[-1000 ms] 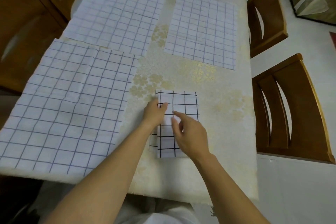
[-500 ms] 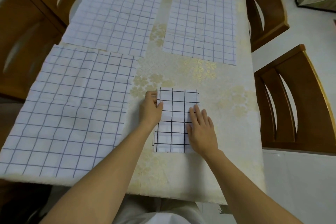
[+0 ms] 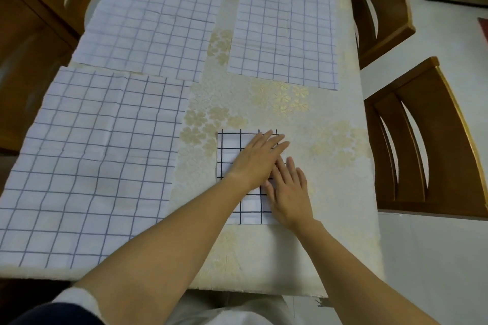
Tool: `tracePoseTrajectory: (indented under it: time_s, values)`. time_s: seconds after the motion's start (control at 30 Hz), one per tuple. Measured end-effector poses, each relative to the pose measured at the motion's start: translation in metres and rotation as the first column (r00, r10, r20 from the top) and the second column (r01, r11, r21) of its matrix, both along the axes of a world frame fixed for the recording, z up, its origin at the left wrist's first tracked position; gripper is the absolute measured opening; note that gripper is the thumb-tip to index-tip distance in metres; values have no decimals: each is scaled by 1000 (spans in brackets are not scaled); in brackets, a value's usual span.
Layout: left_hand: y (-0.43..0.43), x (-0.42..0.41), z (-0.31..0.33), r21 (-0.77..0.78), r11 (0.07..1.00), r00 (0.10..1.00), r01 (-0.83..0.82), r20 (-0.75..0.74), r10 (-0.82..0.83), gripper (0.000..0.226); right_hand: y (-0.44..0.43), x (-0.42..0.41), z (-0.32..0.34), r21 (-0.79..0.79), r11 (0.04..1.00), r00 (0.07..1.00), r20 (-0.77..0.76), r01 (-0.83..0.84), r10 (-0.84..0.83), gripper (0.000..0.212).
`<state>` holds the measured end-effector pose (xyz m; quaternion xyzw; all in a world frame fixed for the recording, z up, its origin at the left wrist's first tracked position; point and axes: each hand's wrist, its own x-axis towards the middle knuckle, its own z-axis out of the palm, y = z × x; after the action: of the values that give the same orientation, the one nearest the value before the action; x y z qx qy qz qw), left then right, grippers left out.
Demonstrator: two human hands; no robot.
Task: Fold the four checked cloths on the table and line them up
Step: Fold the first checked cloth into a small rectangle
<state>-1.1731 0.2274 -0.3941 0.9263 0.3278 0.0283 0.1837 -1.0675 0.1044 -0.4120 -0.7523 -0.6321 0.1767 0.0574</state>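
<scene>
The person is pressing a small folded white cloth with a black check (image 3: 229,152) flat against the cream flower-patterned desk (image 3: 317,140), near its front edge and a little right of centre. The left hand (image 3: 257,159) is lying spread, fingers straight, across the far half of the folded cloth. The right hand (image 3: 290,195) is lying flat with straight fingers along its near right edge, close against the left. Neither hand is pinching anything. The folded cloth's long axis is running away from the person. By my judgement this cloth is needing only smoothing, and the coming move is turning on what is lying to the left. The near unfolded white cloth with a blue-grey check (image 3: 92,161) is sitting just beside the folded one, left of both hands, so the left hand is the nearer. Four checked cloths are showing in all, one folded and three lying open. The other two are a far-left unfolded checked cloth (image 3: 155,24) and a far-right unfolded checked cloth (image 3: 284,31), both well apart from the hands. A near brown wooden chair (image 3: 433,145) and a far brown wooden chair (image 3: 380,8) are standing along the desk's right side.
</scene>
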Motion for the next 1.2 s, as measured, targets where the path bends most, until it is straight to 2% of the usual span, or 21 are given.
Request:
tracePoseTrajectory:
  time_s: [0.1,0.17,0.37,0.67,0.87,0.93,1.03,1.1,1.2]
  values:
    - [7,9,-2,-15,998,997,58,-45,-59,63,-5,8,0,69,996,997,-44,65,-62,59]
    - [9,9,-5,-25,998,995,51,-81,-53,58,-9,13,-3,78,996,998,-48,48,-45,58]
    - [9,-3,-19,76,996,979,54,-202,-38,56,-16,18,-8,59,998,998,53,-27,24,59]
    - [11,-4,-20,76,996,979,49,-200,-33,58,-46,10,-6,-82,997,988,154,7,6,69]
    - [11,-4,-16,59,996,975,60,-219,-45,58,-61,5,-1,-111,994,997,82,-4,13,77]
    - [14,-1,-12,40,995,964,95,-252,-82,57,-61,3,7,-57,994,996,22,91,-90,72]
    - [27,4,4,59,973,943,224,-265,-201,52,-41,4,15,167,935,947,9,314,-320,40]
    - [37,11,14,76,952,926,298,-264,-269,45,-20,8,24,83,881,885,-65,465,-461,34]
    - [50,27,28,13,938,893,345,-311,-324,37,7,15,26,-154,845,847,-74,513,-527,32]
